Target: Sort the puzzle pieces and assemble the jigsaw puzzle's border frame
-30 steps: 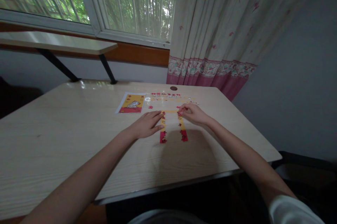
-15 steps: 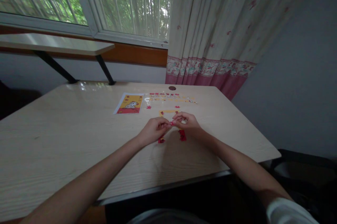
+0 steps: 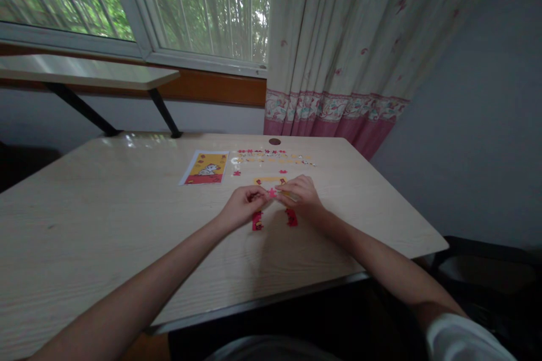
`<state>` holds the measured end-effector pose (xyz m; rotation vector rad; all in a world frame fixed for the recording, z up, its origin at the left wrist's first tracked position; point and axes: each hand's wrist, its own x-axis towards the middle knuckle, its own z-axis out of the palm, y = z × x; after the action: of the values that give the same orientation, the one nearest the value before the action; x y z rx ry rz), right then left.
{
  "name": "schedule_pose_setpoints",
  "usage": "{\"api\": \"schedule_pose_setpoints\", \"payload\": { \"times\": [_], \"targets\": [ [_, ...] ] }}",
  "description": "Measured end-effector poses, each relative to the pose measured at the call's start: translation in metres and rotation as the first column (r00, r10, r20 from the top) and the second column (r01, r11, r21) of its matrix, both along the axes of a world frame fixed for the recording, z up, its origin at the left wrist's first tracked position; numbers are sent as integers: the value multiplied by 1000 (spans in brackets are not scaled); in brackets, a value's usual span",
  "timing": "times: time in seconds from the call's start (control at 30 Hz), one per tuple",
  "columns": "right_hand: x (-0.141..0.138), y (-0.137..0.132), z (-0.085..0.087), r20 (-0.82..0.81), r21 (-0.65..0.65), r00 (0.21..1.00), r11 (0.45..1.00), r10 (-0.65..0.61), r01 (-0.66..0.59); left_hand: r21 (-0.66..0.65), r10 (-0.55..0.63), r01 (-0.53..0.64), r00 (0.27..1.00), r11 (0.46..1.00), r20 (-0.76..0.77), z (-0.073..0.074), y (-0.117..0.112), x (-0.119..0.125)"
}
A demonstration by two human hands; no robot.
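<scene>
A pink-red jigsaw puzzle piece (image 3: 272, 192) is held above the table between my two hands. The fingertips of my left hand (image 3: 243, 207) pinch its left side. My right hand (image 3: 304, 198) has thumb and fingers closed at its right edge. Below and around them lie joined parts of a puzzle: a yellow strip (image 3: 271, 179) behind, a red section (image 3: 257, 221) at the front left and another red section (image 3: 291, 217) at the front right. My right hand hides part of the right side.
Rows of loose puzzle pieces (image 3: 275, 156) lie towards the back, with single red pieces (image 3: 237, 173) nearer. To their left is a printed reference picture (image 3: 207, 169) of a white animal on yellow and red. A raised shelf (image 3: 88, 72) stands at the back left of the table (image 3: 127, 208).
The puzzle piece has been turned so more of its face shows, and it has shifted slightly up and left. My right fingers have spread a little along its right side.
</scene>
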<state>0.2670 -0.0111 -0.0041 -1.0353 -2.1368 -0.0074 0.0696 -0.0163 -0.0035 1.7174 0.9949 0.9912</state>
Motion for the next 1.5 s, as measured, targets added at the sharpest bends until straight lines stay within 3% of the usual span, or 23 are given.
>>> {"api": "schedule_pose_setpoints", "payload": {
  "times": [0.23, 0.37, 0.47, 0.53, 0.6, 0.73, 0.9, 1.5],
  "targets": [
    [0, -7, 4, 29, 67, 999, 997, 29, -31, -13, -19, 19, 1000, 1000, 11, 1, -2, 2],
    [1, -6, 5, 13, 80, 1000, 997, 22, -23, 21, -54, 56, 995, 998, -86, 4, -2, -3],
    [5, -5, 5, -5, 65, 1000, 998, 2, -2, 165, -31, 77, 964, 983, -265, 13, 2, -15],
    [8, -7, 5, -25, 58, 1000, 998, 1, 0, 327, -15, 142, 932, 934, -362, 18, 6, -26],
    [9, -10, 5, -21, 24, 1000, 1000, 13, -13, 400, -3, 215, 884, 891, -468, 20, 11, -36],
    [3, -25, 7, 50, -133, 995, 988, 89, -81, 335, -41, 351, 741, 874, -670, 11, 18, -48],
    [-9, -41, 8, 130, -284, 966, 942, 223, -179, 241, -59, 379, 631, 893, -773, 1, 17, -50],
    [-12, -41, 5, 195, -258, 951, 948, 242, -188, 201, -56, 371, 578, 907, -814, 1, 16, -48]
  ]
}}
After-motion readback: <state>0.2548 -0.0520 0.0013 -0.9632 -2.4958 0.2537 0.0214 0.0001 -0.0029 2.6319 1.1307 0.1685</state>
